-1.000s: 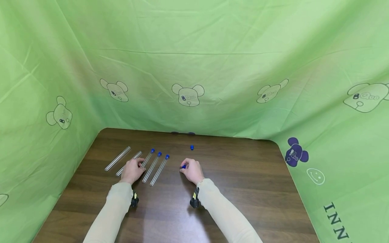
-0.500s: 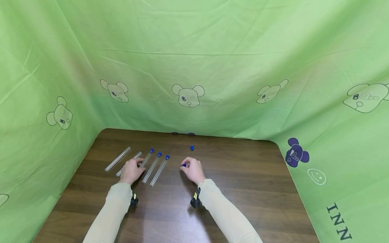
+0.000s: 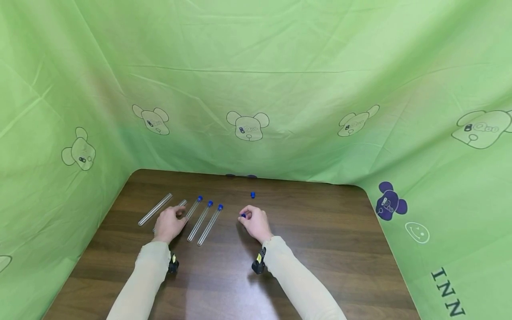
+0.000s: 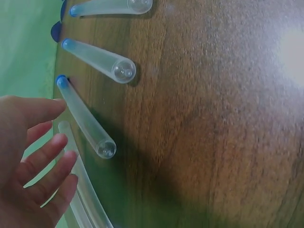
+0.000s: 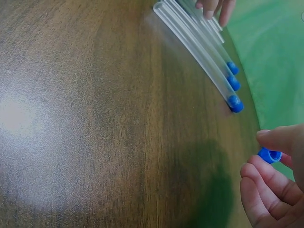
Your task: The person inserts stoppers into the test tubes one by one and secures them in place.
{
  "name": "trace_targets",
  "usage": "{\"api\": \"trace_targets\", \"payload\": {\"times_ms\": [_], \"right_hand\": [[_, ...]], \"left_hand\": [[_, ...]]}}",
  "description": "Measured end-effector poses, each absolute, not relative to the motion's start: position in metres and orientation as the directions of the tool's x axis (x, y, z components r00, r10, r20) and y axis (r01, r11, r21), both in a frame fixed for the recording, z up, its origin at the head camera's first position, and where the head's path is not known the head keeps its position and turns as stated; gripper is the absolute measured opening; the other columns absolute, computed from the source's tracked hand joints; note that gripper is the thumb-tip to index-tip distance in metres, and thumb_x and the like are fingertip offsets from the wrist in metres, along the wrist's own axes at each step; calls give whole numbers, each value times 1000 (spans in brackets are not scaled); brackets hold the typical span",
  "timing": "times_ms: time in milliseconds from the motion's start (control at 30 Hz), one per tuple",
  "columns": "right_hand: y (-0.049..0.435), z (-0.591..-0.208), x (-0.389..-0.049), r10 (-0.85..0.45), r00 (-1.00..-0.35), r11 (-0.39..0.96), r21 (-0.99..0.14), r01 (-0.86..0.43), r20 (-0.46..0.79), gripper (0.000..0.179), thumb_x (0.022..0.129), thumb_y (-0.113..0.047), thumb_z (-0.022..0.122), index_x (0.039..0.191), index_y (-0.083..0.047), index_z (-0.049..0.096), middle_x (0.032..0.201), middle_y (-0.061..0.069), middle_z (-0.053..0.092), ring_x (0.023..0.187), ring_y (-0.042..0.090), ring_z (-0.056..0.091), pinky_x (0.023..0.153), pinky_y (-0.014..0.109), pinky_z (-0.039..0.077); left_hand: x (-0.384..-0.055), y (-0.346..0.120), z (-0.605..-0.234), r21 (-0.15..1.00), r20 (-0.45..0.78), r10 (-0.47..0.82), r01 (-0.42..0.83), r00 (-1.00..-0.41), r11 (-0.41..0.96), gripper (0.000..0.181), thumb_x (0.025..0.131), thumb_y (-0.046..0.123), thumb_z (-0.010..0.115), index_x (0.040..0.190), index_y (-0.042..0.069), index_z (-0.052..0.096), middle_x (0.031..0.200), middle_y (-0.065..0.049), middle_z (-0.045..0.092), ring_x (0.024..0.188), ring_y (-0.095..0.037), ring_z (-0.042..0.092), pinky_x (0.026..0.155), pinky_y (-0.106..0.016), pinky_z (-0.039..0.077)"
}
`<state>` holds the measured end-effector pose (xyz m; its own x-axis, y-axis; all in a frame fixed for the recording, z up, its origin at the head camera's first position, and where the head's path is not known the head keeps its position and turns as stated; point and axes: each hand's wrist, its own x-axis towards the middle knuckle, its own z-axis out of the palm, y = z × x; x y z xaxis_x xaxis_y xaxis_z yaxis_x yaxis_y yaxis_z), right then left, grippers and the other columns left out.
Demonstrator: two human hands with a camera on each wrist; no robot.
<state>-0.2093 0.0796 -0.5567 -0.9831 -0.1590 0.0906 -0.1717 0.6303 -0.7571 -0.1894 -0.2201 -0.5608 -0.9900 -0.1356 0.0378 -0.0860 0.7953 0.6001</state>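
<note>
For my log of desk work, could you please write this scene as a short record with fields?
Capped tubes: three, clear, lying side by side, with blue tops
Uncapped tubes: two, clear, lying left of the capped ones in the head view
Left hand: over the tubes, fingers apart, gripping nothing; contact unclear
Right hand: pinches a blue cap
Loose cap: one, blue, beyond the right hand
Surface: brown table
Background: green cloth

Dark letters "INN" (image 3: 446, 289) are legible on the green cloth (image 3: 304, 49), lower right. A white smiley-face sign (image 3: 417, 233) is printed above them. Lettering (image 3: 486, 127) across the cartoon bear heads (image 3: 248, 126) is too small to read with certainty.
</note>
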Motion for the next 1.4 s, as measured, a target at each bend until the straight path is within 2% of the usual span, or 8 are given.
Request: {"api": "trace_targets", "payload": {"times_ms": [100,267,400,600,1067,1400], "right_hand": [[80,-557,-210,-159,-982,630,-756,-179,101,11,87,-7,81,95,-6,74,70,-4,61,66,11,57,66,33,49],[81,-556,-210,-152,-983,625,-760,-180,107,11,87,-7,81,96,-7,75,70,-3,62,66,12,58,67,33,49],[83,-557,-210,-156,-980,615,-764,-194,123,11,87,-6,80,97,-4,75,72,-2,65,67,12,61,68,34,51],[86,-556,-208,-155,-981,601,-777,-188,117,14,87,-6,80,99,-2,75,76,0,68,69,13,63,70,35,53],[93,-555,-207,-133,-984,573,-801,-172,116,13,87,-6,79,99,-2,76,76,0,68,70,14,63,68,32,53],[97,-555,-205,-142,-974,562,-796,-226,177,15,86,-5,78,99,2,75,76,0,68,70,13,62,66,31,52]], "left_hand": [[-189,-223,-561,603,71,-145,-74,-987,794,40,87,16,78,125,6,72,108,-13,69,99,-39,65,76,-55,51],[-187,-229,-563,598,101,-147,-58,-984,799,42,87,14,78,126,3,70,115,-19,67,105,-43,63,80,-57,50],[-184,-234,-564,591,75,-157,-83,-985,802,45,88,15,77,130,3,67,126,-24,63,115,-46,58,87,-58,49],[-179,-241,-564,578,33,-182,-130,-983,805,47,90,15,73,135,3,64,136,-27,57,120,-50,54,87,-62,48],[-173,-249,-571,558,71,-184,-113,-980,822,44,87,9,74,129,0,66,124,-29,62,113,-50,57,86,-61,48],[-168,-247,-571,554,41,-196,-141,-980,821,42,89,7,71,130,-1,65,123,-29,62,114,-51,55,87,-61,48]]}}
